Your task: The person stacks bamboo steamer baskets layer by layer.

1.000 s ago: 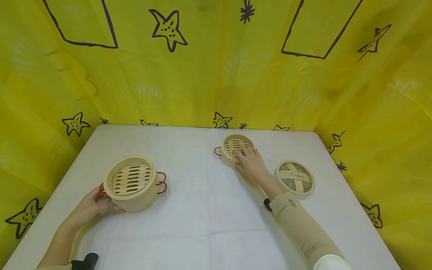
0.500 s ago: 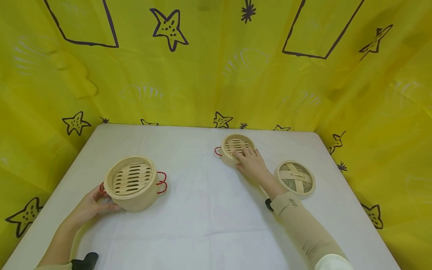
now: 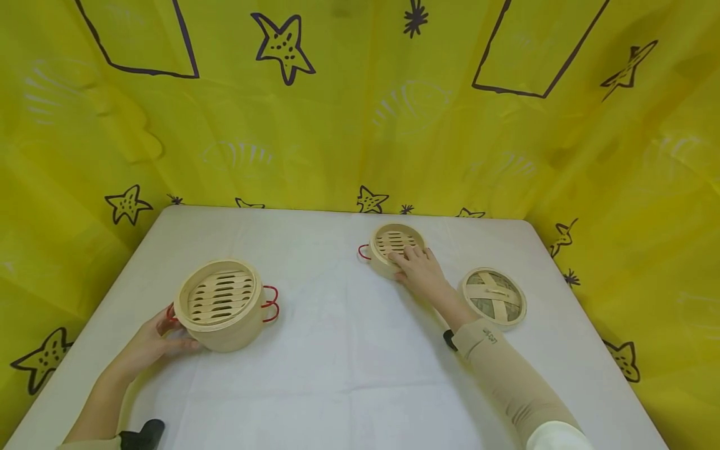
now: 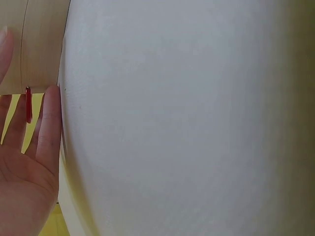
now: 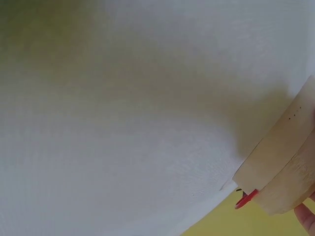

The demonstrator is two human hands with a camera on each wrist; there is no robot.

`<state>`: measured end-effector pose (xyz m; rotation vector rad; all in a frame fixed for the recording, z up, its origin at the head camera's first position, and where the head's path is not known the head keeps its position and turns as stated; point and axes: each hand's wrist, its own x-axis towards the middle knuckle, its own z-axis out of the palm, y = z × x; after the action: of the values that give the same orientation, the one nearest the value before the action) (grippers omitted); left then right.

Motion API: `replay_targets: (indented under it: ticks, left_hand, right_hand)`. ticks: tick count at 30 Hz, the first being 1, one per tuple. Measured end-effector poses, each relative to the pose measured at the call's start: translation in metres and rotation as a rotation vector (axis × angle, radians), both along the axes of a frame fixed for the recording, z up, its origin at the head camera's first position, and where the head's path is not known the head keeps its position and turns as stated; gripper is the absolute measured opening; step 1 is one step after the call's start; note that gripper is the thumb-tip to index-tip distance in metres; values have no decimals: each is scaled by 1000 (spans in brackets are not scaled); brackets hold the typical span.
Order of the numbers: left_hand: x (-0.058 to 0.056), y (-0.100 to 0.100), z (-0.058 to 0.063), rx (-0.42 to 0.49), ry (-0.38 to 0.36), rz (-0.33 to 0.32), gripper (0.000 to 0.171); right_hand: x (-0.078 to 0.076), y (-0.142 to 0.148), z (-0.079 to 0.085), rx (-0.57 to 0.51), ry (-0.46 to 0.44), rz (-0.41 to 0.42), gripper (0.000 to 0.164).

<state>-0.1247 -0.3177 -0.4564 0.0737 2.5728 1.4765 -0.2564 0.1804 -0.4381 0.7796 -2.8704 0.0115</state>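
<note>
On the table's left side stands a stack of round bamboo steamer baskets (image 3: 230, 328), slatted on top, with red loop handles. My left hand (image 3: 149, 347) rests against its left side, the thumb low on the near wall and the fingers straight by a red handle (image 4: 28, 104). A smaller bamboo steamer basket (image 3: 384, 265) sits near the back edge, right of centre. My right hand (image 3: 422, 270) pinches its near right rim, fingers over the edge and thumb outside. In the right wrist view the basket's wall (image 5: 275, 152) shows, most of the hand out of frame.
A round bamboo lid (image 3: 478, 291) with crossed strips lies on the table to the right, close beside my right forearm. The white-covered table (image 3: 315, 375) ends at a yellow curtain (image 3: 315, 150) behind and at both sides.
</note>
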Motion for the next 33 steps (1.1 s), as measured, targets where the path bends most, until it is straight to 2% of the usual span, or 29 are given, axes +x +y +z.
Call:
replay_targets:
  ticks: [9, 14, 21, 33]
  left_hand:
    - [1, -1, 2, -41, 13, -18, 81]
    - [1, -1, 1, -37, 23, -15, 79]
    - [0, 0, -1, 13, 27, -11, 81]
    - [1, 0, 0, -2, 22, -2, 80]
  right_hand:
    - [-1, 2, 0, -14, 8, 32, 33]
    - [-2, 2, 1, -17, 0, 40, 34]
    - [-4, 0, 3, 4, -15, 29, 35]
    - [-1, -6, 13, 44, 23, 54, 35]
